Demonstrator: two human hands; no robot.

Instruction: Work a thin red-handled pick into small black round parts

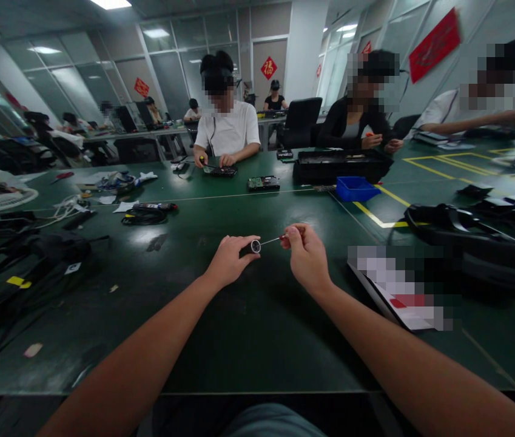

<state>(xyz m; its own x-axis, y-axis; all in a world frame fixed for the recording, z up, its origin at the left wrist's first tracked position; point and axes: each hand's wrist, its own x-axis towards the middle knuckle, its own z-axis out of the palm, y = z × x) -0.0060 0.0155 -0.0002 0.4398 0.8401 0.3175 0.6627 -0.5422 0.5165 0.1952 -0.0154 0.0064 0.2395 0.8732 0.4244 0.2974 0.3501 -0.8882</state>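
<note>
My left hand (230,260) is closed, pinching a small round part (256,246) with a pale rim and a dark centre between thumb and fingers. In my right hand (308,255) is a screwdriver (270,241); my fingers wrap its reddish handle. Its thin metal shaft points left, and the tip meets the face of the round part, though whether it sits in a screw is too small to tell. Both hands are just above the green table (257,328).
To the right lie a white-covered booklet or box (393,291) and a black strapped headset (471,249). Ahead are a blue bin (356,189), a black tray (341,167) and a hard drive (263,182). Coiled black cable (145,213) and dark gear (6,267) lie left. Co-workers sit opposite.
</note>
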